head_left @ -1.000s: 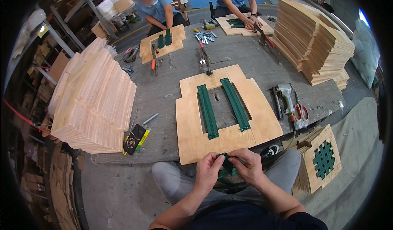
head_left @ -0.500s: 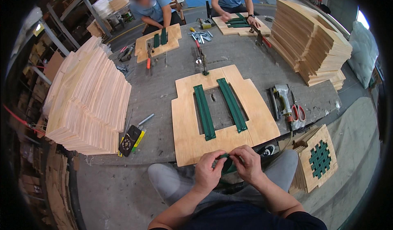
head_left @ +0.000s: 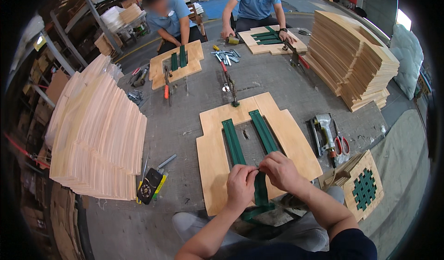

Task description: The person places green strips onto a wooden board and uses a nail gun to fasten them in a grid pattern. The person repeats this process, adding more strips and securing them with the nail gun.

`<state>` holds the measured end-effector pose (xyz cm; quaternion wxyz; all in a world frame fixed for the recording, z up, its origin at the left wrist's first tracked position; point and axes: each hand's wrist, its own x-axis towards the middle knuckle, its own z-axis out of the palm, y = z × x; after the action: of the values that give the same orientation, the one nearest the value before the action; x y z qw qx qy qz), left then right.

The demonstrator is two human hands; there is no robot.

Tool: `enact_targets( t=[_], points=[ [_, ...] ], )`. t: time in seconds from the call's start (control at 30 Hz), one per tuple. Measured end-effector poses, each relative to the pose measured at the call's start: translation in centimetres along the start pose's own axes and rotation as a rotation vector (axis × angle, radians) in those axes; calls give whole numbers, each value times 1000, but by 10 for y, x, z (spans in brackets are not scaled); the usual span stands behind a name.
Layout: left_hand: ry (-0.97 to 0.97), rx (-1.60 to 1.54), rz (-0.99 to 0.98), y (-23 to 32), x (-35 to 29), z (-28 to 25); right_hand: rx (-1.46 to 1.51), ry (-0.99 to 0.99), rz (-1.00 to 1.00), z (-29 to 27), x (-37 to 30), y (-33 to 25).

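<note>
A wooden panel with a rectangular opening lies in front of me. Two green webbing straps run lengthwise across that opening, side by side. Over the near part of the panel, my left hand and my right hand meet, fingertips pinched on the end of a loose green strap. The rest of this strap hangs down over the front edge towards my lap. My fingers hide its very end. A clamp with a red handle sits at the panel's far edge.
A staple gun and red-handled scissors lie to the right. Panel stacks stand left and right; a woven panel leans at lower right. A tape measure lies left. Two co-workers in blue shirts sit opposite with panels.
Both hands have moved forward from the panel's front edge to over its near part, bringing the strap end along. The far right co-worker's hand has drawn back to a yellow-green tool.
</note>
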<state>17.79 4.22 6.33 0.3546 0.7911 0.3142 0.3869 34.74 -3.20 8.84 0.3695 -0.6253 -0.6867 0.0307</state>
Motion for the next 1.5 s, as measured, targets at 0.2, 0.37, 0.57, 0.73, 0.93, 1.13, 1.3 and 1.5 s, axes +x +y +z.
enact_targets(
  t=[0.2,0.37,0.57,0.73,0.93,1.13,1.3,1.5],
  points=[
    [62,155,-138,-57,81,27,-51,-204,94,45,107,100],
    [-17,277,22,-91,102,44,-154,-358,274,80,168,170],
    [-190,527,25,-110,118,51,-199,-327,312,109,192,180],
    [-294,670,10,-121,135,60,-176,-333,342,109,194,180],
    [-324,760,-2,-123,140,64,-169,-317,412,107,192,179],
    [-298,800,1,-124,139,59,-121,-372,430,106,199,175],
    [-382,721,-15,-108,145,73,209,-34,530,43,170,222],
    [-367,785,-121,-120,143,54,-122,331,793,-92,43,217]
  ],
)
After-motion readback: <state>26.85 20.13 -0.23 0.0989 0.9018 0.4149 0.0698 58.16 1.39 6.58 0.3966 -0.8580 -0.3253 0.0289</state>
